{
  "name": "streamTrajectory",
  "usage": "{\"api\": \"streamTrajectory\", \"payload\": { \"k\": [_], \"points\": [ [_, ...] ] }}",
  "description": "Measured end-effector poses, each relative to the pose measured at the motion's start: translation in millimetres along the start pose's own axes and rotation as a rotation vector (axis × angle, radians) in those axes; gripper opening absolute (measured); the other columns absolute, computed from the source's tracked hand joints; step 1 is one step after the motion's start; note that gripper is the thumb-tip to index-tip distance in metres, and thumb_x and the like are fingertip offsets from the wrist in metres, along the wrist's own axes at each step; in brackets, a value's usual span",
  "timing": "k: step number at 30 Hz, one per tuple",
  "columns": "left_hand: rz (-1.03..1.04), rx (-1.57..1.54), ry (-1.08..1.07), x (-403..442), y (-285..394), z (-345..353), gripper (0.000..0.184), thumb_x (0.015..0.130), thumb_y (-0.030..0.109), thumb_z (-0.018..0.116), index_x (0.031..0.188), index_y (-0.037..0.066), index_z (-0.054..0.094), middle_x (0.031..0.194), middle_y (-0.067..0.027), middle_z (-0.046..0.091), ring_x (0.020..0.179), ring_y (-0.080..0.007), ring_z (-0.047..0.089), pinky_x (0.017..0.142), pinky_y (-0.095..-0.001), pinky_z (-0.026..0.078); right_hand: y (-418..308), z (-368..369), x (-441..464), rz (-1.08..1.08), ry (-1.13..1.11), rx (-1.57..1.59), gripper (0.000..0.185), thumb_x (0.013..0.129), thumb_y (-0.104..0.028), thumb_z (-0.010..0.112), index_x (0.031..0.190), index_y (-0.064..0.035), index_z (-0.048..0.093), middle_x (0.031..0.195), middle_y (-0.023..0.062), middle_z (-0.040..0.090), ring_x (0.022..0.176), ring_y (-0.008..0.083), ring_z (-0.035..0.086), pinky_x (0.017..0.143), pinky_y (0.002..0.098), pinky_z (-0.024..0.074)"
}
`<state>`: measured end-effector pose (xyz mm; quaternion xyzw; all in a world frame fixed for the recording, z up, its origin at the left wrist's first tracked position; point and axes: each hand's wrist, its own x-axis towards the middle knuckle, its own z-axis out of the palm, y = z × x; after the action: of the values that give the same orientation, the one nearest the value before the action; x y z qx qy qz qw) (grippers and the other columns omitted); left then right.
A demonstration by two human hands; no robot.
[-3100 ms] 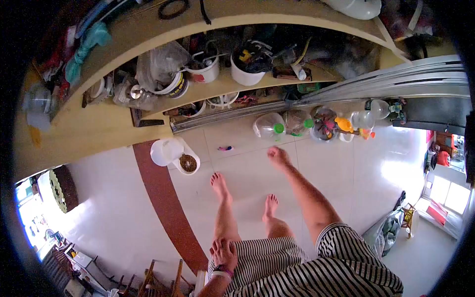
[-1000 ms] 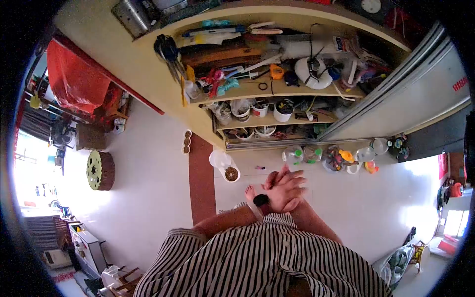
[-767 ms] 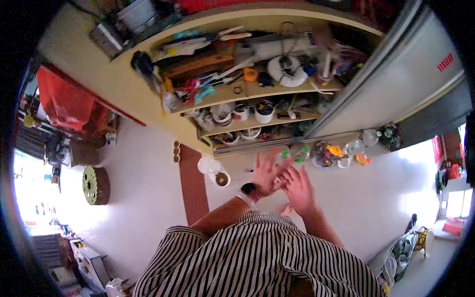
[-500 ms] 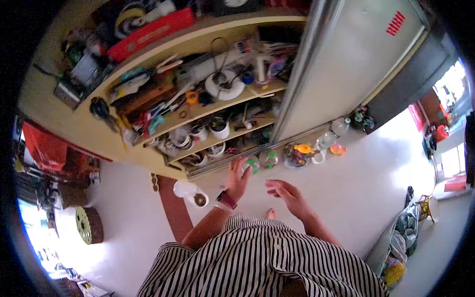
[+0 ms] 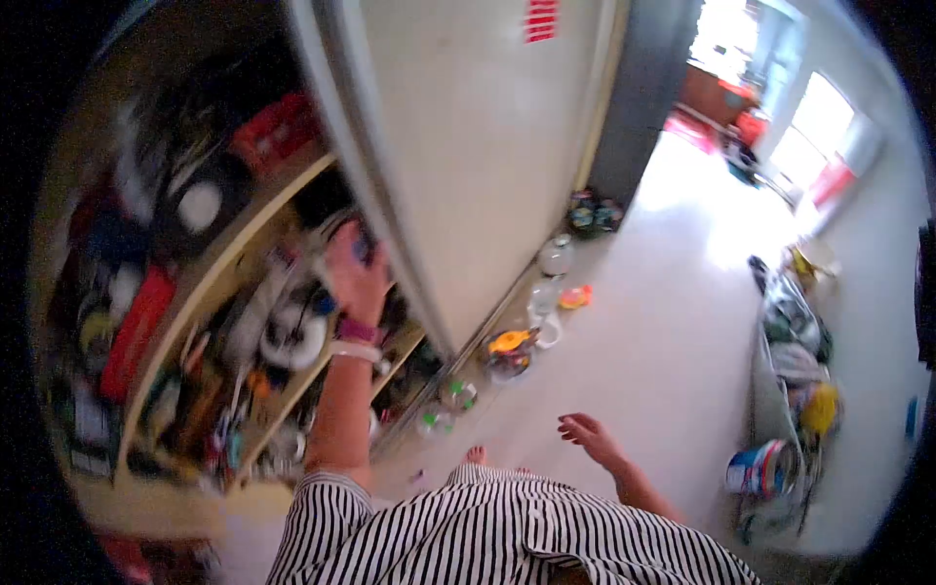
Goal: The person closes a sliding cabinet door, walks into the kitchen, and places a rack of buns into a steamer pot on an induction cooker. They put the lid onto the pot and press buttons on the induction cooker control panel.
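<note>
My left hand [image 5: 357, 278] is raised in front of the shelves, close to the edge of the pale sliding door [image 5: 468, 146]. Its fingers are apart and nothing shows in it, though it is blurred. A pink band and a white band circle that wrist. Behind and below the hand, a round white object [image 5: 292, 334] lies among clutter on a shelf [image 5: 283, 414]. My right hand [image 5: 591, 439] hangs over the pale floor [image 5: 643, 361], fingers loosely spread, holding nothing.
Along the door's foot stand green-capped bottles [image 5: 458, 394], an orange item [image 5: 509, 341] and clear containers [image 5: 556, 255]. Bags [image 5: 792, 322] and a large tin [image 5: 765, 470] line the right side. A red box [image 5: 138, 331] sits on the upper shelf at left.
The view has swung right toward the door and passage. My hands, together one second ago, have separated; the left has risen toward the shelves and door edge, while the right stays low.
</note>
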<state>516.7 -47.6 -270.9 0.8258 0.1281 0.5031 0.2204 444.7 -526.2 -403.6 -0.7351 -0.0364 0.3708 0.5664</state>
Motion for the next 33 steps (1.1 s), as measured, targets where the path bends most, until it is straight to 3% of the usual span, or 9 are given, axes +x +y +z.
{"api": "streamTrajectory", "payload": {
  "k": [2,4,6,8,11,15,20,24,33],
  "points": [
    [-0.297,-0.425,0.045,25,0,27,0.051,0.084,0.028,0.072,0.122,0.0,0.052,0.122,-0.0182,0.053,0.113,-0.035,0.052,0.096,-0.043,0.043,12,1,0,-0.015,0.087,0.063,0.042,0.101,-0.038,0.05,0.126,-0.0059,0.059,0.111,0.0083,0.066,0.1,0.0172,0.062,0.088,0.0335,0.0472],
    [0.001,0.113,0.079,35,23,30,0.049,0.082,0.029,0.073,0.119,0.005,0.052,0.121,-0.0165,0.051,0.116,-0.036,0.049,0.1,-0.0464,0.039,12,11,-3,0.02,0.171,0.141,0.043,0.099,-0.035,0.055,0.124,0.0003,0.059,0.111,0.0127,0.067,0.097,0.0194,0.064,0.085,0.0324,0.0504],
    [0.338,0.219,-0.036,33,36,48,0.05,0.081,0.03,0.074,0.12,0.01,0.051,0.124,-0.0161,0.05,0.117,-0.0373,0.047,0.1,-0.052,0.037,13,18,-5,0.051,0.197,0.183,0.042,0.1,-0.033,0.055,0.124,0.001,0.059,0.113,0.0137,0.066,0.099,0.0198,0.064,0.086,0.0331,0.0511],
    [0.417,0.34,0.002,42,39,59,0.065,0.081,0.034,0.074,0.133,0.007,0.047,0.134,-0.0199,0.046,0.125,-0.0384,0.043,0.103,-0.0538,0.035,10,23,-10,0.041,0.216,0.209,0.041,0.099,-0.031,0.055,0.123,0.0014,0.059,0.114,0.014,0.066,0.1,0.0203,0.064,0.088,0.0341,0.0515],
    [0.214,0.346,0.322,74,31,55,0.078,0.085,0.046,0.069,0.147,0.012,0.035,0.146,-0.0208,0.035,0.134,-0.0397,0.036,0.109,-0.0565,0.031,11,31,-12,0.071,0.227,0.198,0.043,0.1,-0.036,0.053,0.127,-0.0036,0.057,0.115,0.0096,0.065,0.103,0.0186,0.062,0.089,0.0331,0.0476],
    [0.19,0.159,0.364,92,20,44,0.074,0.09,0.043,0.065,0.146,0.007,0.032,0.147,-0.0223,0.034,0.133,-0.0389,0.037,0.108,-0.0513,0.034,15,37,-11,0.079,0.254,0.205,0.043,0.1,-0.035,0.053,0.128,-0.0031,0.057,0.115,0.0106,0.065,0.104,0.0187,0.062,0.088,0.0325,0.0482],
    [-0.096,-0.45,0.107,84,-7,38,0.064,0.097,0.03,0.059,0.145,0.0,0.03,0.142,-0.0223,0.041,0.127,-0.0347,0.046,0.105,-0.0459,0.039,11,45,-9,0.05,0.214,0.2,0.043,0.099,-0.034,0.055,0.128,-0.0024,0.057,0.115,0.0113,0.065,0.104,0.0186,0.062,0.088,0.0324,0.0488],
    [-0.145,-0.228,-0.154,73,-27,33,0.057,0.096,0.022,0.061,0.14,-0.003,0.034,0.133,-0.0231,0.05,0.12,-0.0315,0.052,0.097,-0.0418,0.045,7,52,2,0.055,0.158,0.123,0.042,0.098,-0.032,0.057,0.127,-0.0013,0.057,0.113,0.0108,0.066,0.103,0.0185,0.063,0.088,0.0329,0.0498],
    [-0.235,-0.188,-0.273,72,-33,3,0.053,0.093,0.019,0.063,0.132,-0.006,0.038,0.127,-0.023,0.055,0.113,-0.0317,0.057,0.095,-0.0411,0.045,40,57,15,0.019,0.134,0.125,0.039,0.098,-0.031,0.058,0.125,-0.0039,0.06,0.112,0.0093,0.067,0.099,0.018,0.064,0.087,0.0331,0.0499]
  ]
}}
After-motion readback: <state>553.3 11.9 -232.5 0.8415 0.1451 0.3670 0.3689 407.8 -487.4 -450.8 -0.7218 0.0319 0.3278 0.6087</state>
